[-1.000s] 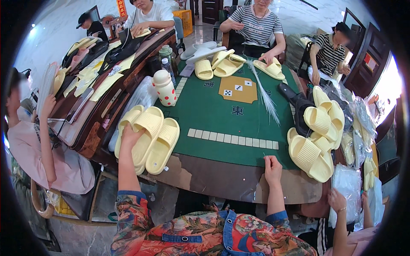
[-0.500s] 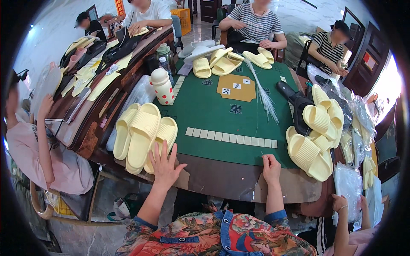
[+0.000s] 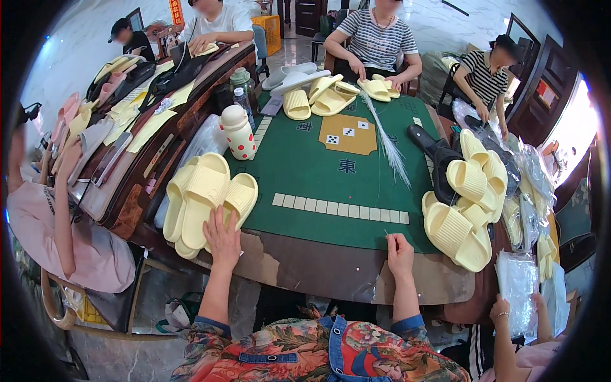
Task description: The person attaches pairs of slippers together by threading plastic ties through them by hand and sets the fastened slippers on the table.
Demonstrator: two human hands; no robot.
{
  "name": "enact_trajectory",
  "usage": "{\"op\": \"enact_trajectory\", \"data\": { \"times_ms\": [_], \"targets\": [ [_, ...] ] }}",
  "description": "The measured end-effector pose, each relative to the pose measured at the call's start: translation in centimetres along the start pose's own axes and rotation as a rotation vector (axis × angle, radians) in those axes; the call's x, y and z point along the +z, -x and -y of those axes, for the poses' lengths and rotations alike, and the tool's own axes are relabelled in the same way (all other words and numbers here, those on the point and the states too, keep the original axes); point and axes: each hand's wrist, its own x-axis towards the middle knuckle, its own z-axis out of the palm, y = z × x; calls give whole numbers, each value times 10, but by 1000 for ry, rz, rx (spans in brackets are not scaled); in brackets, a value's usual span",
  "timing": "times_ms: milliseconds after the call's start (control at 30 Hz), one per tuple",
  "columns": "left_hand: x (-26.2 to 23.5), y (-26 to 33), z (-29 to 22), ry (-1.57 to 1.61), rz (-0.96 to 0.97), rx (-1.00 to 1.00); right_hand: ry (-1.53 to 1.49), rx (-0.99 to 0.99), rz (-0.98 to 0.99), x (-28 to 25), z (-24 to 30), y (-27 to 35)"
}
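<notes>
Pale yellow slippers point(image 3: 204, 191) lie heaped at the table's left edge. My left hand point(image 3: 223, 239) reaches onto the near end of this heap, fingers stretched out and apart against a slipper's side. At the table's near edge, right of the middle, my right hand point(image 3: 400, 254) is closed in a pinch. A tiny thin tip shows above its fingertips, too small to name. To its right, another pile of yellow slippers point(image 3: 470, 230) rests on the table. A bundle of fine white strands point(image 3: 388, 143) lies across the green mat point(image 3: 305, 172).
A dotted white bottle point(image 3: 238, 132) stands beyond the left heap. A black handled tool point(image 3: 439, 156) touches the right pile. More slippers point(image 3: 331, 97) sit at the far side. Co-workers surround the table; one person's hands point(image 3: 499, 309) hold clear plastic bags point(image 3: 517, 280) at near right.
My left hand has moved left and its fingers have come closer together against the slippers. My right hand keeps its pinch. The person opposite has brought both hands to the far slippers.
</notes>
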Motion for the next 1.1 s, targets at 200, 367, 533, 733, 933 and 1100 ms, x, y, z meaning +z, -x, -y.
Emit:
{"op": "enact_trajectory", "data": {
  "times_ms": [200,367,533,733,933,1100],
  "targets": [
    [-12,-2,-3,52,-22,-8,-14,2,6,0,4,0],
    [-31,2,-36,328,-131,50,4,13,19,-3,4,0],
    [-43,20,-116,912,123,253,-513,308,70,5,36,13],
    [-38,41,-172,1865,1043,294,-1147,296,318,14,146,26],
    [-43,37,-120,1784,1191,-45,-1143,236,-199,-52,81,-14],
    [-49,39,-74,1629,1068,-134,-1124,378,-385,-89,35,2]
  ]
}}
